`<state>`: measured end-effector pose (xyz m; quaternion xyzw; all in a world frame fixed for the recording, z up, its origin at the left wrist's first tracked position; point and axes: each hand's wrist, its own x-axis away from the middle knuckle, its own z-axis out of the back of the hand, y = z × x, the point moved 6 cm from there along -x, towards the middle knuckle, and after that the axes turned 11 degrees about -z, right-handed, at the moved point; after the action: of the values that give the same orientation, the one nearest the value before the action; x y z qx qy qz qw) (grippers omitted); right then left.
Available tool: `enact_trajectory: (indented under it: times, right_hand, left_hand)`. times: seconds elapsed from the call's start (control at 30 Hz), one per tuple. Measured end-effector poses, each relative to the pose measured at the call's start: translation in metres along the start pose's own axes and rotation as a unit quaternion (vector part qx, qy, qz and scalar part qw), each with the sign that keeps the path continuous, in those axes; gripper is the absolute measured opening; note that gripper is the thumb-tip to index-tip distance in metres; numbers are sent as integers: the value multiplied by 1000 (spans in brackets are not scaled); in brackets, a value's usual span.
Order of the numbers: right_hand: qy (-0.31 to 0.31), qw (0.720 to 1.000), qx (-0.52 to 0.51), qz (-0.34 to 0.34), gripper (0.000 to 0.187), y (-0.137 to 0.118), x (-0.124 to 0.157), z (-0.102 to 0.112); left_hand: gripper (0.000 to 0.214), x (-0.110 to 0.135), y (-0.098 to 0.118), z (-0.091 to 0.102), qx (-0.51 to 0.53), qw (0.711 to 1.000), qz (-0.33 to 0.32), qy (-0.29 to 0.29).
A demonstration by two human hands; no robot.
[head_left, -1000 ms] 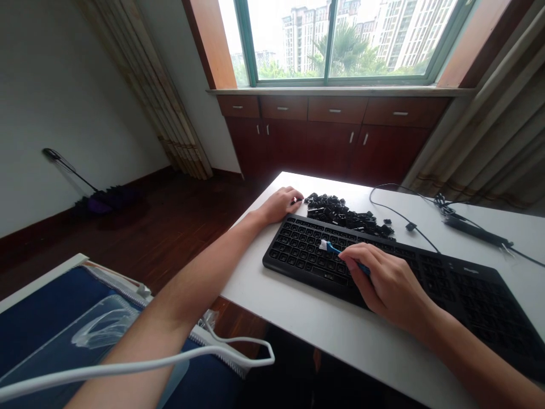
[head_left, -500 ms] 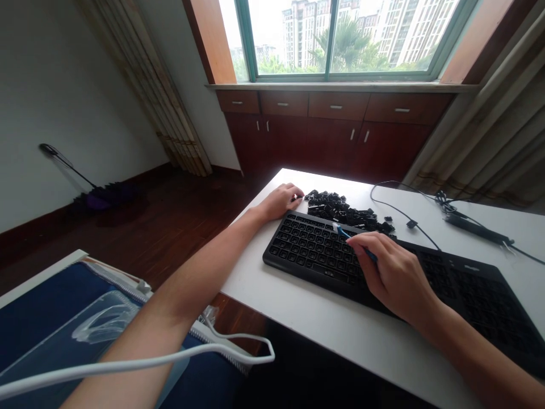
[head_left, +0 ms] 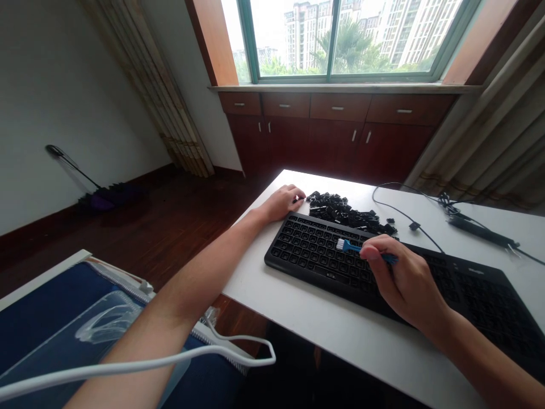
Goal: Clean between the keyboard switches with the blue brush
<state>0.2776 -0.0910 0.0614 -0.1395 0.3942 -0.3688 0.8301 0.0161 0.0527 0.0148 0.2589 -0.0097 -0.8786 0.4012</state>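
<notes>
A black keyboard with its keycaps off lies across a white table. My right hand is closed on a small blue brush, whose white bristles rest on the bare key sockets near the keyboard's middle. My left hand lies at the keyboard's far left corner, fingers curled and pressed on the table beside a heap of loose black keycaps. What, if anything, sits under those fingertips is too small to make out.
A black cable loops over the table behind the keyboard to a dark plug or tool at the right. A white cable crosses my lap. Wooden cabinets stand under the window; an umbrella lies on the floor.
My right hand has swept the brush over the keyboard, first away toward the keycap heap, then back toward me and slightly right. My left hand has stayed at the corner.
</notes>
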Motion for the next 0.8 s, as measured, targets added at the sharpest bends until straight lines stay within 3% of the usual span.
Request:
enact_trajectory:
  times: [0.2,0.37,0.63,0.8]
  right_hand:
    - [-62,994,45,75,11,-9,4,-10]
    - [-30,996,43,75,12,-11,4,-4]
    - [-64,994,43,77,8,-13,5,-7]
    - [-55,993,41,95,20,-17,4,-6]
  left_hand:
    - [25,0,2,1,-3,1000,-1,-1]
    - [25,0,1,1,-1,1000,1,-1]
    - [26,0,-2,-1,-8,1000,-11,4]
    - [25,0,-1,-1,-8,1000,-24,12]
